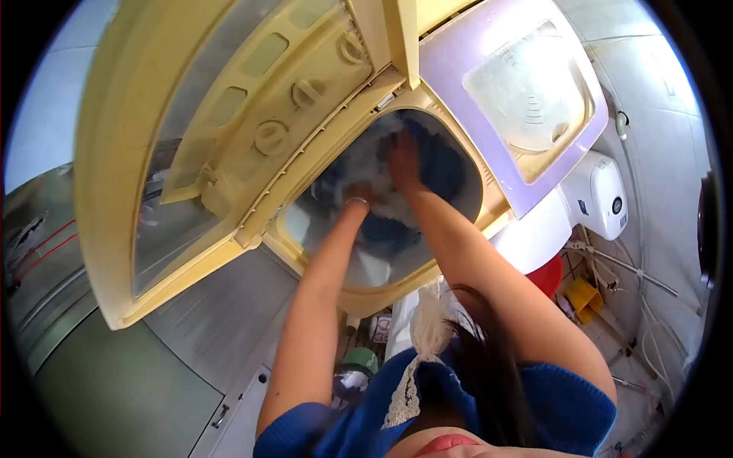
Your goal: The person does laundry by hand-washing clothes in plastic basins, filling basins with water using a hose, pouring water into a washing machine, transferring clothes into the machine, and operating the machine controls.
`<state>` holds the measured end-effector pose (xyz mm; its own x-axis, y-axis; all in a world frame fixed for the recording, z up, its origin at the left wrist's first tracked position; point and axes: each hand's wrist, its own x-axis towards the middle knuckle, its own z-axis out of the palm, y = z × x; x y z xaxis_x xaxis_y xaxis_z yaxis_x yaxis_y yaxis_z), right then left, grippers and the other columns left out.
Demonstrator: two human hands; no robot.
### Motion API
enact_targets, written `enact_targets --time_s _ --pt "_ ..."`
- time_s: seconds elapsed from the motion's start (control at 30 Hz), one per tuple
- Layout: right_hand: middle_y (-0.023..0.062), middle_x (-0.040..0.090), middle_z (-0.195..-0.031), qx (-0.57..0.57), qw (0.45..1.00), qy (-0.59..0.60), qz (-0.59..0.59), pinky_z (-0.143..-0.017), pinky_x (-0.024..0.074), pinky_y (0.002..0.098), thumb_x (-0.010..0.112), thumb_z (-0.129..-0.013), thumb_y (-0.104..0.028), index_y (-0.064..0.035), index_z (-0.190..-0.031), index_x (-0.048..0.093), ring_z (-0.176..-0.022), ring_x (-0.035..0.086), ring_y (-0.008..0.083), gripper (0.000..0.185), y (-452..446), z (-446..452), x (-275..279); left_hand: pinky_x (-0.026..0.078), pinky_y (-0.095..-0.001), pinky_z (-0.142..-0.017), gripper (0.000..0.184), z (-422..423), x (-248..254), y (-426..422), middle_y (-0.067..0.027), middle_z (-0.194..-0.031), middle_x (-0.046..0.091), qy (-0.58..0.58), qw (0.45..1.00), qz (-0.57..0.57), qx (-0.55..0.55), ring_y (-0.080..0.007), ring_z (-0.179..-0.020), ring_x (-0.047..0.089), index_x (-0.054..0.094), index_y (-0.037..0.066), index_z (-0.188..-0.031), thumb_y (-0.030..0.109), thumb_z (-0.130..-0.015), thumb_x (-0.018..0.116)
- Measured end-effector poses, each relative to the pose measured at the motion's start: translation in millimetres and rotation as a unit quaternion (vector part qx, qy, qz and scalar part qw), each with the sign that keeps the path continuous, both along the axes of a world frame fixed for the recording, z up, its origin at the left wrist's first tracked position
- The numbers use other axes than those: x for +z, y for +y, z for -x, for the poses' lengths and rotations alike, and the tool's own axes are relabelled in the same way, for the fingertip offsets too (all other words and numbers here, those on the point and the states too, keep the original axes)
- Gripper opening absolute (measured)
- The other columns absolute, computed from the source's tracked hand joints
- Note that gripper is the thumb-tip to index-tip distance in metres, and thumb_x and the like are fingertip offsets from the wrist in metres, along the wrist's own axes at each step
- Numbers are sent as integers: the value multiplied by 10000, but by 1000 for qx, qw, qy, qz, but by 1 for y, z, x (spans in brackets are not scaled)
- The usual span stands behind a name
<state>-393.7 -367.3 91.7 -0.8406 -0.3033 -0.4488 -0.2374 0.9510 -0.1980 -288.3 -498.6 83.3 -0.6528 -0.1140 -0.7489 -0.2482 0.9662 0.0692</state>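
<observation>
Both arms reach down into the tub of a yellowed washing machine (355,298), which holds sudsy water and dark blue cloth (443,164). My left hand (359,195), with a thin band at the wrist, is low among the suds at the tub's left middle; its fingers are hidden in foam and water. Farther up, my right hand (405,159) touches the blue cloth near the top of the tub. Its fingers are partly sunk and blurred, so a grip cannot be made out.
The raised yellow lid (107,191) stands left of the tub, beside the control knobs (271,137). A purple-framed lid (450,76) lies at the right. Beyond are a white appliance (603,195), a red basin (546,276) and a yellow container (584,298).
</observation>
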Motion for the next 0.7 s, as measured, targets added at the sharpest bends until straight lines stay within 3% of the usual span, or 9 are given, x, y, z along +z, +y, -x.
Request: enact_targets --time_s 0.07,0.13,0.2,0.3,0.33,0.43,0.47,0.57,0.7 --pt "183 174 -1512 -103 960 250 66 -954 343 650 575 -801 -180 -173 -1451 278 -1381 220 361 714 14 -38 51 185 -621 -1060 1319 -16 12 -25 -157 -1532 101 155 975 120 -109 -403 -1383 169 13 199 -1495 544 -517 828" --pt "180 147 -1522 -174 979 107 -8 -958 339 653 581 -800 -176 -218 -1468 233 -1393 169 387 755 20 -65 78 186 -622 -1059 1322 -19 10 -47 -160 -1537 80 280 921 206 -178 -413 -1381 167 9 202 -1495 543 -516 830" --pt "180 118 -1530 -198 979 -6 -51 -964 332 658 583 -801 -167 -254 -1481 191 -1398 132 411 790 18 -61 91 173 -630 -1059 1319 16 108 -33 -175 -1533 56 122 957 203 -169 -425 -1393 104 79 206 -1496 551 -479 844" --pt "190 93 -1534 -175 984 -30 -32 -976 322 658 576 -809 -145 -281 -1489 154 -1399 112 422 811 22 -57 67 135 -557 -1105 1282 31 104 -29 -119 -1534 164 22 968 205 -140 -331 -1418 101 76 285 -1491 700 -483 750" --pt "197 97 -1531 -167 985 35 8 -981 322 653 570 -814 -137 -282 -1489 156 -1401 117 414 805 30 -63 16 132 -586 -1094 1192 40 105 -22 -104 -1514 254 -37 955 228 -187 -339 -1409 150 195 286 -1480 737 -507 716" --pt "213 134 -1518 -165 968 149 113 -982 338 634 540 -823 -104 -237 -1476 208 -1400 148 390 744 30 -72 -74 217 -630 -1046 969 44 59 -19 -240 -1492 207 -198 896 279 -284 -443 -1387 128 430 250 -1390 712 -578 685" --pt "216 150 -1514 -168 959 176 145 -981 345 627 528 -826 -90 -214 -1470 234 -1399 161 383 718 31 -75 -92 223 -626 -1045 956 37 45 -21 -240 -1487 216 -204 899 269 -279 -442 -1384 138 437 247 -1383 710 -583 683" --pt "207 230 -1480 -154 987 15 -40 -1040 293 574 491 -841 -152 -105 -1434 293 -1373 255 342 627 17 -66 -90 240 -614 -1042 920 4 -10 -33 -241 -1474 243 -150 943 205 -216 -441 -1374 168 461 237 -1362 701 -598 677" --pt "205 215 -1490 -113 989 -76 -61 -1029 295 586 501 -837 -142 -99 -1423 307 -1379 238 348 619 10 -54 -103 263 -599 -1039 873 -20 -65 -41 -242 -1456 278 -102 977 125 -140 -439 -1361 207 493 224 -1335 689 -619 669"
